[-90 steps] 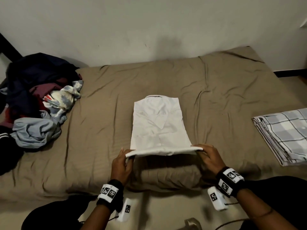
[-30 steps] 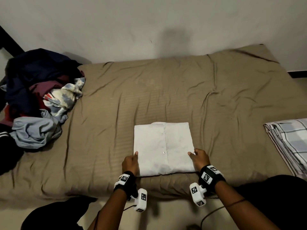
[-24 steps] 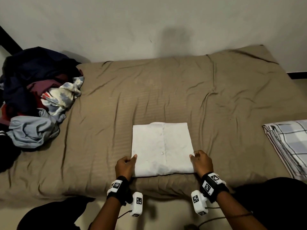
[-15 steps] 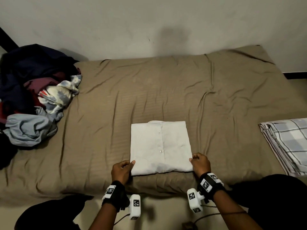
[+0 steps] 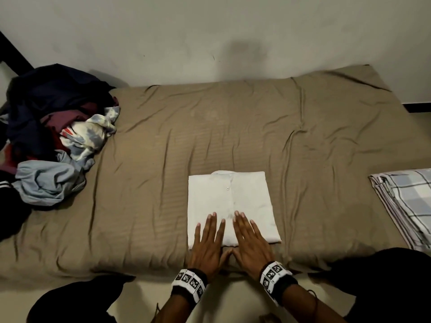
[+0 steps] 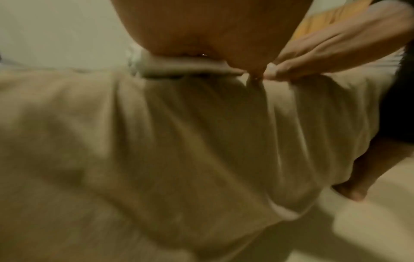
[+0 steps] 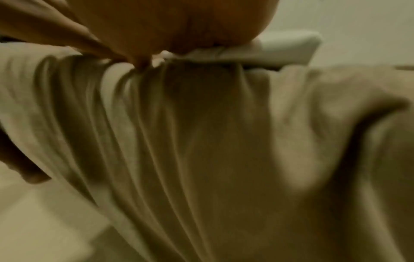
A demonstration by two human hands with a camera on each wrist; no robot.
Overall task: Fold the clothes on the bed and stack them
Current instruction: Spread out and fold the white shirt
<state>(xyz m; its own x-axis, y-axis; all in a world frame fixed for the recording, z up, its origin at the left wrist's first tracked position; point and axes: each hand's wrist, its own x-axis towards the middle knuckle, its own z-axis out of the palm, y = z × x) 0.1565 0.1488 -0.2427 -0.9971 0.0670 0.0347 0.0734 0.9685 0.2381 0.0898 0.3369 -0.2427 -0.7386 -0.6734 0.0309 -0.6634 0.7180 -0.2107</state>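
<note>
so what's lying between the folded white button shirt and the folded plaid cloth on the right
Nothing: in the head view only bare, wrinkled brown bedsheet separates the folded white button shirt from the folded plaid cloth.

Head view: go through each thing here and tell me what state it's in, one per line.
white shirt: folded into a flat rectangle, button side up, on the bed
left hand: fingers straight, pressing flat on the shirt's near edge
right hand: fingers straight, pressing flat beside the left
plaid cloth: folded, lying flat at the right edge
clothes pile: unfolded, heaped on the left
bed: brown sheet, wrinkled
</note>
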